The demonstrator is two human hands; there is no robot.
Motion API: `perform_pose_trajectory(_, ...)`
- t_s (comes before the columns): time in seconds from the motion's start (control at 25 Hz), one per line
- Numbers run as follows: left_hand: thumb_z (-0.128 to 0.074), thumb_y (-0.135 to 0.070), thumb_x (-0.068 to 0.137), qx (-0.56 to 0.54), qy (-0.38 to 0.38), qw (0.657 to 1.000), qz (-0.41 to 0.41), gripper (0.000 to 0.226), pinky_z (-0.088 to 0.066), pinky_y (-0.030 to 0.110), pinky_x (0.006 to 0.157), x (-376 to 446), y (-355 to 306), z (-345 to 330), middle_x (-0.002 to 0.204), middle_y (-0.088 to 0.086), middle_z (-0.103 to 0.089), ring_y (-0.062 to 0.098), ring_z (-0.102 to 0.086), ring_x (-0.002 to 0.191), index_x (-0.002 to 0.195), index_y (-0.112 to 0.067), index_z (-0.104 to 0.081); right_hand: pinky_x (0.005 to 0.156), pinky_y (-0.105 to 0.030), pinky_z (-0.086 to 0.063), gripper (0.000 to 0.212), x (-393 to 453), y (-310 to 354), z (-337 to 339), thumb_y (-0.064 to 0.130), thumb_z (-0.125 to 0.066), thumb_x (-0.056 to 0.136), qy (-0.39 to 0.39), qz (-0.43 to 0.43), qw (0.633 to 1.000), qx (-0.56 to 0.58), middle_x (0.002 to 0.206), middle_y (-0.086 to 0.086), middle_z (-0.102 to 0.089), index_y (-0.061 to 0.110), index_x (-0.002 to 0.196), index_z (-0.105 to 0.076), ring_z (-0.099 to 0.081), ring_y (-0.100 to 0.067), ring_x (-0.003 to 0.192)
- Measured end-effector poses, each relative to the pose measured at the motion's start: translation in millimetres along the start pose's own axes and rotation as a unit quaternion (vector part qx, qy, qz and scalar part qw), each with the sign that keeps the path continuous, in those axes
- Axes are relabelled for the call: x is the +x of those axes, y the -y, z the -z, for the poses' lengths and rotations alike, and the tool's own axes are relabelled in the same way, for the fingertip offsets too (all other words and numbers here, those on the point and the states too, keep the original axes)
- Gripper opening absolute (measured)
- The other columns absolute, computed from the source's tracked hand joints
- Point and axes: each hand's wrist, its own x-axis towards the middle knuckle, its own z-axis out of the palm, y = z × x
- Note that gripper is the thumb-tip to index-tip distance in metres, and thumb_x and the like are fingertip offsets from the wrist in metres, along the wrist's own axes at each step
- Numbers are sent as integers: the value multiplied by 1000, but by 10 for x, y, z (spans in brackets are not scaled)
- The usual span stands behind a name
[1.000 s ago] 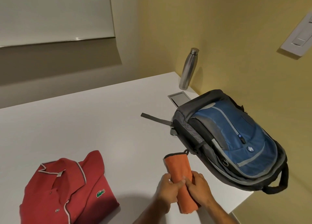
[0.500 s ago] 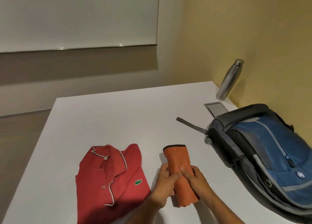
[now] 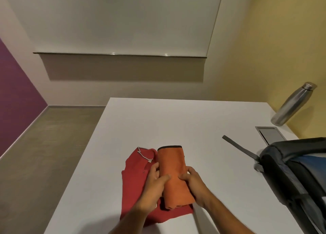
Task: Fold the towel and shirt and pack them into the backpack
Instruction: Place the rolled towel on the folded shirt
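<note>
Head view: white table (image 3: 176, 121), yellow wall (image 3: 264, 39).

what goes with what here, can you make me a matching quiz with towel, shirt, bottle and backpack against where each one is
Things:
1. orange towel
2. red shirt
3. steel bottle
4. backpack

Places:
A. standing at the table's far right corner
B. held in both hands
C. flat on the table under the towel
D. lying at the right edge of view

Pairs: 1-B, 2-C, 3-A, 4-D
</note>
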Motion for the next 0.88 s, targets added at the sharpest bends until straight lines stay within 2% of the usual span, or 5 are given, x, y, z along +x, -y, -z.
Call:
perform_pose_trajectory(0.32, -69, -31, 86, 221, -82, 970, -64, 54, -58, 36, 87, 90, 121, 665, 120, -7, -63, 8, -65, 102, 134, -31, -43, 84, -31, -54, 44, 220, -158, -567, 34, -61, 90, -28, 105, 950, -291, 111, 8, -63, 19, 130, -49, -63, -11, 96)
perform_pose_trajectory(0.48, -43, -58, 94, 527, -116, 824, -174, 67, -33, 38, 117, 93, 315, 784, 156, -10, -32, 16, -35, 142, 152, -29, -27, 99, -34, -43, 57, 211, -412, -615, 48, -40, 97, -130, 305, 766, -550, 140, -1, -53, 18, 145, -41, -52, -23, 123)
perform_pose_trajectory(0.56, -26, -61, 98, 623, -96, 746, -213, 66, -22, 41, 121, 80, 392, 784, 159, -5, -28, 15, -26, 147, 155, -27, -26, 116, -43, -22, 61, 267, -524, -579, 52, -24, 102, -99, 339, 712, -607, 160, -2, -26, 20, 153, -27, -25, -27, 147)
perform_pose_trajectory(0.64, -21, -58, 99, 652, -62, 723, -219, 65, -12, 44, 117, 69, 466, 745, 156, 0, -38, 18, -22, 146, 154, -24, -25, 116, -45, -9, 62, 332, -593, -515, 54, -20, 103, -76, 334, 680, -648, 162, -2, -16, 20, 154, -23, -10, -24, 150)
perform_pose_trajectory(0.88, -18, -62, 99, 680, -17, 712, -176, 66, -4, 45, 113, 57, 467, 717, 149, 1, -48, 23, -49, 134, 146, -23, -43, 110, -46, -12, 64, 374, -662, -414, 58, -28, 100, -23, 242, 673, -698, 155, -3, -37, 18, 150, -34, -30, -26, 144)
